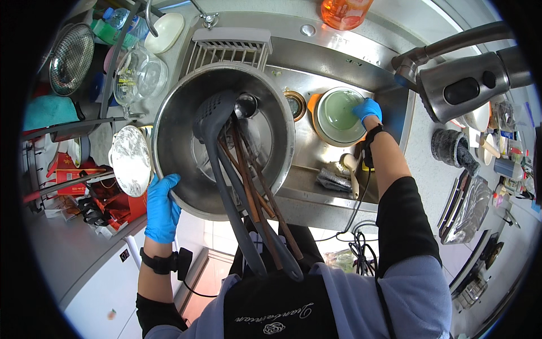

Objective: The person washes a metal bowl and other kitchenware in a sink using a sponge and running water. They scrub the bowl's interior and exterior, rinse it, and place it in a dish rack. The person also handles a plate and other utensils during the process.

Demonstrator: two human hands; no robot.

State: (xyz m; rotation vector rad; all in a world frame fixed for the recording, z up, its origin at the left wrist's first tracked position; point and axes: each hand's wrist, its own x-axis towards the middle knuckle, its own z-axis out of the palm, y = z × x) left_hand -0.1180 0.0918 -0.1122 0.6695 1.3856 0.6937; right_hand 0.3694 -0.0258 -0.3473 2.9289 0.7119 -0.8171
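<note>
My left hand [162, 208], in a blue glove, grips the lower-left rim of a large stainless-steel basin [178, 169]. A grey slotted spatula [220, 112], a steel ladle [245, 105] and several wooden chopsticks [247, 182] lie in the basin, their ends jutting over its near rim. In the steel sink [305, 149], my gloved right hand [369, 111] holds the right rim of a pale green bowl [341, 111]. That bowl rests inside an orange-handled pot [315, 106]. The fingers on the bowl's far side are partly hidden.
A wire rack [228, 46] stands behind the basin. The drain [295, 105], a light spoon [351, 169] and a dark cloth [332, 181] are in the sink. A faucet [465, 84] overhangs the right. A glass pot [142, 76] and an oval dish [132, 161] sit left.
</note>
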